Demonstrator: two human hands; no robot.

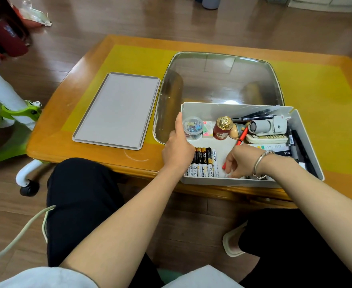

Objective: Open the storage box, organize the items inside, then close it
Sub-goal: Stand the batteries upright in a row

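The white storage box (212, 109) stands open at the table's front edge, its grey lid (117, 110) lying flat to the left. My left hand (178, 145) grips the box's left wall, thumb inside. My right hand (241, 161) reaches into the box's front part, fingers curled down on a red pen (241, 137) that slants up to the right. Several batteries (205, 162) lie in a row at the front left. A clear tub of clips (192, 128), a red bottle with a gold cap (222, 128), a small white fan (266, 126) and black markers (254, 117) fill the back.
A glass inset (218, 80) sits in the orange wooden table (67, 100) behind the box. A green and white chair (10, 113) stands at the left. My knees in black trousers are below the table edge.
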